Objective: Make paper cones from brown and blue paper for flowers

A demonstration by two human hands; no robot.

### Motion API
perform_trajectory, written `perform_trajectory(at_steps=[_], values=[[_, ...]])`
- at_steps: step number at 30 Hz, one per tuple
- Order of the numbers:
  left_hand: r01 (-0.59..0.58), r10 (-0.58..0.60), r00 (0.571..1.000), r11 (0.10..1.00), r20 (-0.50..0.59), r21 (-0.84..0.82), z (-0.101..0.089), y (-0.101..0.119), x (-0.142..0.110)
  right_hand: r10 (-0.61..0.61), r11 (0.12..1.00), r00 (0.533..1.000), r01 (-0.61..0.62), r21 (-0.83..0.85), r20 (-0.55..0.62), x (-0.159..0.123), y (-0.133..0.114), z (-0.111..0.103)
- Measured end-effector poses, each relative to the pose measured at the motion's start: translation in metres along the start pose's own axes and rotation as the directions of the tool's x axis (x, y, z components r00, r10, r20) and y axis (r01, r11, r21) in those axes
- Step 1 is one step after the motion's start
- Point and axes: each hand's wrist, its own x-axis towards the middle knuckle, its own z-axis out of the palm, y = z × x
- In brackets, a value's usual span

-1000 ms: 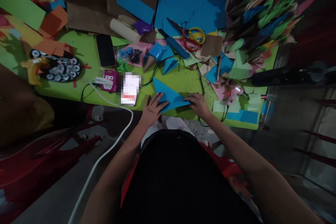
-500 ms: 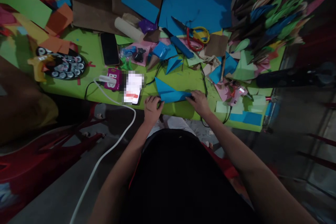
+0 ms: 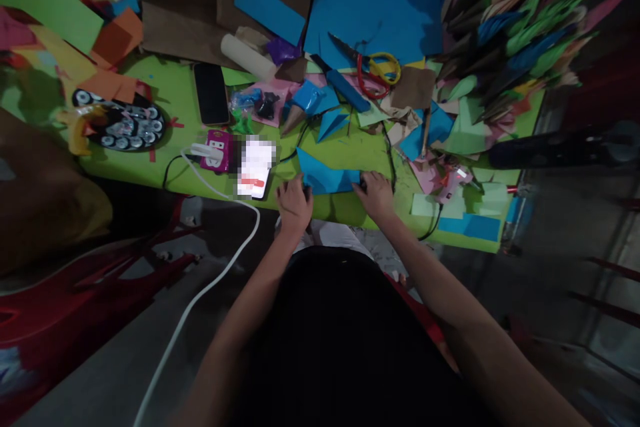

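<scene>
A folded piece of blue paper (image 3: 327,178) lies at the near edge of the green table, its pointed corner sticking up at the left. My left hand (image 3: 294,200) grips its left end, fingers curled. At the paper's right end my right hand (image 3: 375,195) pinches the edge between thumb and fingers. Just left of my left hand lies a lit phone (image 3: 255,170) with a blurred screen. A smaller folded blue paper piece (image 3: 332,125) rests beyond the sheet I hold.
Scissors (image 3: 373,73) and a blue-handled cutter (image 3: 347,88) lie farther back. A pink glue gun (image 3: 454,185) sits at the right among paper scraps. A white cable (image 3: 200,293) hangs from the pink power socket (image 3: 219,150). Wrapped paper cones (image 3: 520,33) crowd the far right.
The paper's right part now lies flatter and shows more of its face. My left hand has turned slightly over the left end; my right hand has shifted a little left.
</scene>
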Motion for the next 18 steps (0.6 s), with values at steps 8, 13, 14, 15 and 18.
perform_trajectory(at_steps=[8,13,14,15,18], values=[[-0.498,0.491,0.866,0.865,0.096,0.067,0.017,0.005,-0.028,0.031,0.999,0.999,-0.031,-0.005,-0.026,-0.001,-0.004,-0.001],[-0.594,0.576,0.787,0.804,0.219,0.021,0.024,0.015,-0.037,0.036,0.999,0.998,-0.036,0.014,-0.045,-0.002,-0.005,0.000],[-0.580,0.559,0.793,0.815,0.242,0.020,0.025,0.015,-0.037,0.038,0.999,0.998,-0.037,0.020,-0.050,-0.003,-0.005,0.000],[-0.567,0.543,0.797,0.823,0.265,0.019,0.025,0.015,-0.037,0.040,0.999,0.998,-0.038,0.027,-0.055,-0.003,-0.005,0.001],[-0.549,0.516,0.796,0.835,0.315,0.020,0.025,0.015,-0.038,0.047,0.998,0.997,-0.044,0.053,-0.068,-0.004,-0.004,0.004]])
